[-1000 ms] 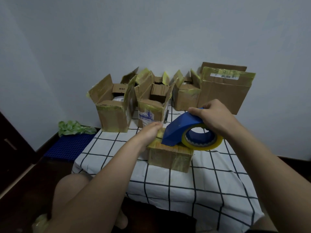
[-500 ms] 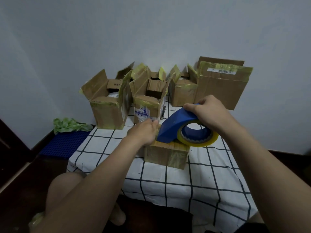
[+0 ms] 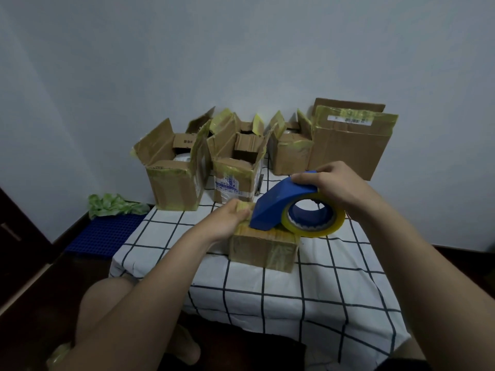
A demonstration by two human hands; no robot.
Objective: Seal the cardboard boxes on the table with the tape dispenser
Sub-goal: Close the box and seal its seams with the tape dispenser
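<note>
Dispenser [image 3: 278, 202] gripped by right hand [image 3: 334, 186]; left hand [image 3: 230, 218] holds small box [image 3: 262, 250]; barcode label [image 3: 351, 120] unreadable.

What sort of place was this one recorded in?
Likely a room in a home: a small cloth-covered table against a bare wall, a dark wooden floor, and worn, re-taped cardboard boxes.

2 plain pale walls [image 3: 241, 49] meet behind a table covered with a white cloth [image 3: 334, 295] checked in black lines. The floor [image 3: 34, 311] is dark, edged by a dark baseboard [image 3: 71, 227]. A blue gridded mat [image 3: 107, 235] lies left of the table, with crumpled green material [image 3: 112, 206] at its far end. The light is dim and even.
</note>
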